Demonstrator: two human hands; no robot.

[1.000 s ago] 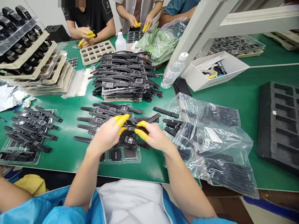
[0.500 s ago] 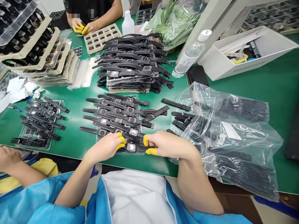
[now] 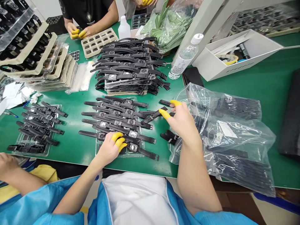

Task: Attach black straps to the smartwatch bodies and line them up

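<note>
Several smartwatches with black straps lie in slanting rows on a clear plastic tray (image 3: 138, 153), backs up. Yellow finger cots cover fingertips on both hands. My left hand (image 3: 111, 147) is closed at the front of the tray, around the left strap of the nearest smartwatch (image 3: 133, 147); the fingers partly hide that strap. The watch's right strap reaches past the tray edge. To the right, my right hand (image 3: 182, 120) hovers with thumb and forefinger apart, close to a loose black watch strap (image 3: 164, 102) and another crossed strap (image 3: 151, 117). Nothing shows in its grasp.
Clear bags (image 3: 225, 128) of black straps lie right. Behind stand a tall stack of strapped watches (image 3: 131, 67), a water bottle (image 3: 184, 57) and a white box (image 3: 239, 59). A second watch tray (image 3: 50, 150) and stacked beige trays (image 3: 50, 59) are left. Co-workers' hands (image 3: 87, 32) work across the table.
My right hand has left the front watch and moved up and right to the loose straps, its fingers parting. My left hand stays at the front watch. The view has shifted slightly.
</note>
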